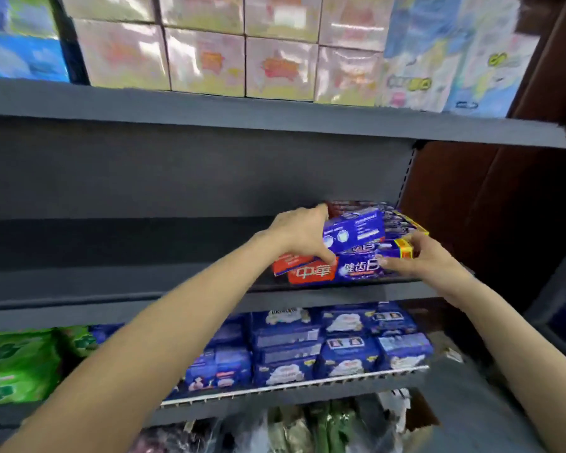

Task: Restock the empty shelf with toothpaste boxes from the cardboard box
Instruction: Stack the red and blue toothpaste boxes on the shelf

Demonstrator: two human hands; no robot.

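Toothpaste boxes [350,256], blue-purple with red ends, stacked at the right end of a grey middle shelf [111,250]; more lined up behind toward the back panel. One tilted blue box [353,229] on top of the stack, held at its left end by the left hand [299,232], thumb down by the red ends of the lower boxes, fingers curled over the far edge. Right end of another box [402,248], yellow and red at the tip, pinched by the right hand [420,256], fingers wrapped round it just right of the stack. Both forearms reaching in from the near edge. Rest of the grey shelf stretching left. Upper shelf far above loaded with pale pink wrapped packs [206,60] and blue-white packs [445,53] at right. Lower shelf, nearer, filled with dark blue packs [340,344], green packs [17,364] at left. Bagged goods [307,426] lowest, blurred. Brown wall panel [504,207] at right.
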